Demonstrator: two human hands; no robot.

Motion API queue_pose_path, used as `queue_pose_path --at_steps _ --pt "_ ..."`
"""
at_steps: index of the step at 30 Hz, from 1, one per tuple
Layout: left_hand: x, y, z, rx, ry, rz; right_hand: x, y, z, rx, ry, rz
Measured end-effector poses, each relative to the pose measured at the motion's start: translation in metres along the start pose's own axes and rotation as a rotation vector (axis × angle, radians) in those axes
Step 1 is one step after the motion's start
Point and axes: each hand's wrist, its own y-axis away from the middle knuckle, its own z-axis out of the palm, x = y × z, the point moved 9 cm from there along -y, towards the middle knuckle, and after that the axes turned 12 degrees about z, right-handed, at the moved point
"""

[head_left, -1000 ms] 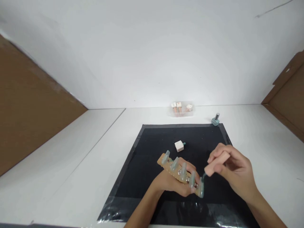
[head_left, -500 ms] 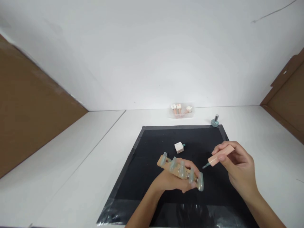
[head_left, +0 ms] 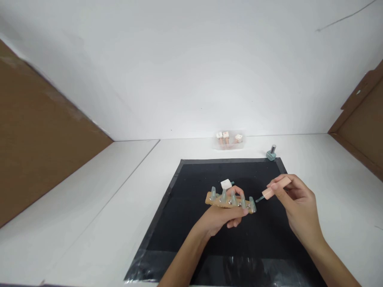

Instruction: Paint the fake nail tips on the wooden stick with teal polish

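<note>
My left hand (head_left: pixel 227 215) grips a tan nail display stand (head_left: pixel 221 202) that carries several pale green false nails (head_left: pixel 233 197) in a row. My right hand (head_left: pixel 299 199) pinches the pink handle of a nail polish brush (head_left: pixel 277 188). Its green-coated bristles point left, close to the nail at the right end of the stand; whether they touch I cannot tell. Just behind the stand lies a white square cap (head_left: pixel 226 184) with a green tip, on the black mat (head_left: pixel 179 223).
At the mat's far right corner stands a green polish bottle (head_left: pixel 271 154) with a silver top. A clear tray (head_left: pixel 230 146) against the back wall holds several white-topped pink pieces. Brown cardboard panels (head_left: pixel 44 135) flank the white table (head_left: pixel 98 207).
My left hand has raised the stand and turned it more level, moving it slightly away from me. The brush has shifted a little up and its tip is now nearer the rightmost nail.
</note>
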Motion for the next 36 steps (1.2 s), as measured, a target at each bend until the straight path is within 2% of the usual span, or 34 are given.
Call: queue_pose_path --at_steps 3,8,12,16,19,22,26,31,33,36 --pt "0.001 0.000 0.003 -0.016 0.032 0.003 0.003 -0.001 -0.001 0.007 -0.013 0.019" --pt "-0.001 -0.001 0.001 0.030 0.018 -0.018 0.005 -0.001 -0.001 -0.007 -0.034 0.040" --pt "-0.005 -0.002 -0.001 0.051 0.103 -0.037 0.001 0.000 -0.001 0.002 -0.043 0.002" --pt "-0.008 -0.003 -0.008 0.137 0.284 -0.016 -0.001 0.001 -0.004 0.030 -0.045 -0.049" --pt "-0.010 -0.003 -0.012 0.183 0.291 0.008 0.002 0.000 -0.006 0.039 -0.074 -0.064" --pt "-0.010 -0.003 -0.008 0.153 0.219 0.024 0.003 0.000 -0.005 0.007 -0.116 -0.076" --pt "-0.009 -0.005 -0.001 0.065 0.139 0.052 -0.006 0.003 0.003 -0.108 -0.110 -0.124" --pt "-0.007 -0.005 0.005 -0.017 0.109 0.055 -0.029 0.016 0.024 -0.317 0.024 -0.310" --pt "-0.006 -0.006 0.006 -0.044 0.105 0.051 -0.031 0.017 0.026 -0.308 0.097 -0.347" --pt "-0.006 -0.005 0.008 -0.075 0.100 0.034 -0.031 0.013 0.020 -0.215 0.110 -0.354"
